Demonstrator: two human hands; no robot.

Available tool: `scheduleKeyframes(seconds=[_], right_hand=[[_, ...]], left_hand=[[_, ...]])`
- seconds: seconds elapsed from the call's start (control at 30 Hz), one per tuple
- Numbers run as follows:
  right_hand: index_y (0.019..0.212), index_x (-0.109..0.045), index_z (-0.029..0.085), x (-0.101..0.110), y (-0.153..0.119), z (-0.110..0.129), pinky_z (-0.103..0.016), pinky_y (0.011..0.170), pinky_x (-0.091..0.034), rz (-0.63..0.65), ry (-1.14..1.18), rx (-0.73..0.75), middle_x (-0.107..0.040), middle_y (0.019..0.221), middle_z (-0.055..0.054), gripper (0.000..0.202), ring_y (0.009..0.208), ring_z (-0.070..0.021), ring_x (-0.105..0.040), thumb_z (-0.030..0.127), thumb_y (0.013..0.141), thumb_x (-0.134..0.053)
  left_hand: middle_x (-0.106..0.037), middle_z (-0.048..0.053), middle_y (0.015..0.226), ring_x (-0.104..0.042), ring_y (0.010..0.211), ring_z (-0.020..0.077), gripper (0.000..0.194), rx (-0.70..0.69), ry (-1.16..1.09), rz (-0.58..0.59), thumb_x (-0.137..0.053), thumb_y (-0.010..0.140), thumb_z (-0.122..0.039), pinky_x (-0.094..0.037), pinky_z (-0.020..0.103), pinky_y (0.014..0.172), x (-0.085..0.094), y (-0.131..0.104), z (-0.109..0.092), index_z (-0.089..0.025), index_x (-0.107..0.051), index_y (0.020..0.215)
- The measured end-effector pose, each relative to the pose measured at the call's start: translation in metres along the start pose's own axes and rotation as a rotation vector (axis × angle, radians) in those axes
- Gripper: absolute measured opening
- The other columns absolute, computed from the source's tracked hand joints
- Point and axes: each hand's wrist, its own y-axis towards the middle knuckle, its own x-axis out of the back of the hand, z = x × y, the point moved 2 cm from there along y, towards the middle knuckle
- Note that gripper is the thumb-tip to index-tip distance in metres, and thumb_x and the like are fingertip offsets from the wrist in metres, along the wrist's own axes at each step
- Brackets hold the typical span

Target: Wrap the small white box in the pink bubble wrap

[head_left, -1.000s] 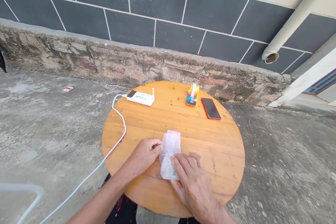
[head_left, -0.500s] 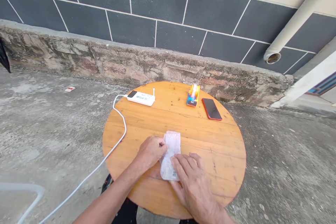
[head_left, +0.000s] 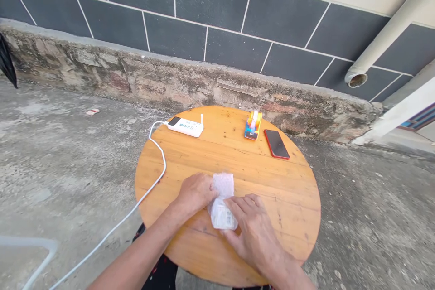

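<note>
On the near half of the round wooden table (head_left: 288, 217) lies a strip of pinkish bubble wrap (head_left: 223, 183). Its near end is wound round a small item with a white label (head_left: 224, 216); what the item is stays hidden under the film. My left hand (head_left: 196, 192) is closed on the left edge of the bubble wrap, fingers curled inward. From the right, my right hand (head_left: 253, 226) grips the wrapped end, its fingertips on top and its thumb at the near edge.
Toward the back left of the table sits a white power bank-like device (head_left: 185, 127) with a white cable (head_left: 165, 158) running off the left side. A tape dispenser (head_left: 253, 125) and a red-edged phone (head_left: 277, 144) rest at the back right. Behind stands a stone-based wall (head_left: 190, 81).
The wrapped end has turned slightly and shifted a little to the right, with more of its label showing. Both hands remain on the bubble wrap. The whole view has shifted slightly.
</note>
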Motion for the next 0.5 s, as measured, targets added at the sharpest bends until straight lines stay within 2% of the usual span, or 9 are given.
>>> scheduleKeyframes(seconds=[0.3, 0.5], right_hand=[[0.079, -0.061, 0.021, 0.025, 0.033, -0.004, -0.032, 0.08, -0.037, 0.262, 0.064, -0.011, -0.067, 0.08, 0.0, 0.011, 0.077, -0.019, -0.057, 0.018, 0.069, -0.063], [0.074, -0.065, 0.021, 0.031, 0.057, -0.018, -0.024, 0.062, -0.036, 0.492, 0.262, -0.055, -0.063, 0.069, 0.004, 0.012, 0.064, -0.0142, -0.055, 0.031, 0.069, -0.068]], left_hand=[[-0.065, 0.003, 0.061, -0.058, 0.061, 0.0191, 0.022, -0.019, 0.016, 0.041, -0.06, 0.07, -0.04, -0.03, 0.025, 0.053, 0.005, 0.006, 0.008, -0.022, -0.065, 0.058], [-0.063, 0.003, 0.058, -0.055, 0.054, 0.0173, 0.02, -0.045, -0.013, 0.063, -0.06, 0.069, -0.036, -0.028, 0.025, 0.052, 0.005, 0.007, 0.01, -0.021, -0.064, 0.056]])
